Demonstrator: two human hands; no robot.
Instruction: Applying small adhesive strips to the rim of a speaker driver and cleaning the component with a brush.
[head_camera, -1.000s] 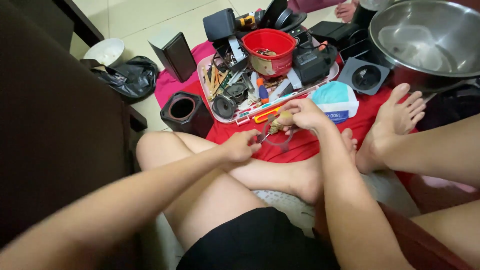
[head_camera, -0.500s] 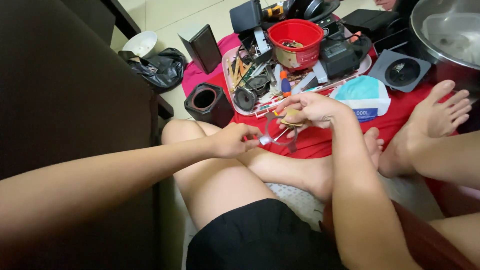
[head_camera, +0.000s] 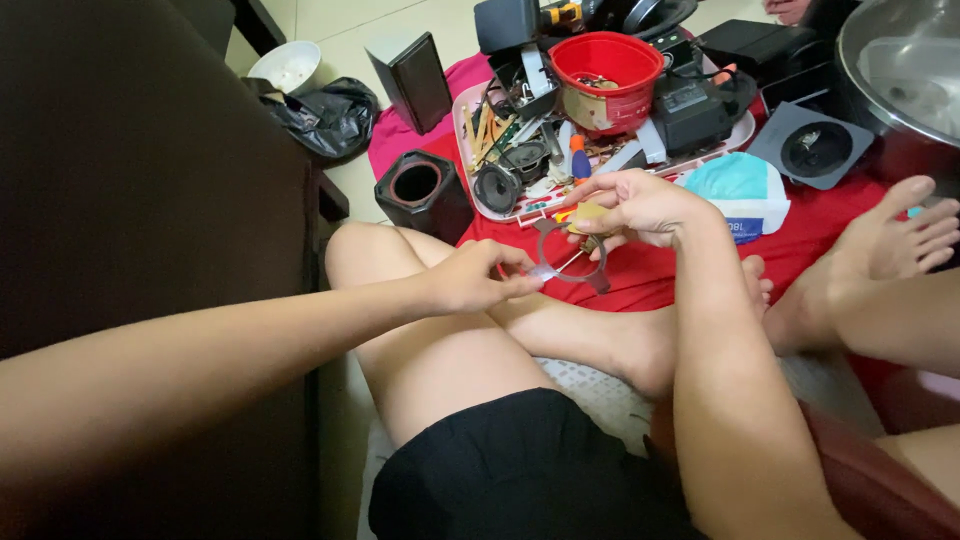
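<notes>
My left hand (head_camera: 478, 278) pinches the near left edge of a thin grey ring-shaped frame (head_camera: 572, 262) held above my crossed legs. My right hand (head_camera: 632, 205) is closed on a small yellowish tube (head_camera: 588, 214) just above the ring's far side, fingertips pointing down at it. A thin stick or nozzle shows through the middle of the ring. Both hands hover over a red cloth (head_camera: 690, 265) on the floor.
Behind the hands lies a pink tray (head_camera: 468, 150) full of tools and speaker parts, with a red bowl (head_camera: 604, 68). A black speaker box (head_camera: 418, 188), a wet-wipe pack (head_camera: 742, 190), a steel bowl (head_camera: 905, 75) and a dark cabinet (head_camera: 150, 180) at left surround me.
The view has swung so the tray and bowls sit further right and higher. My hands stay together on the ring, which is now turned more face-on.
</notes>
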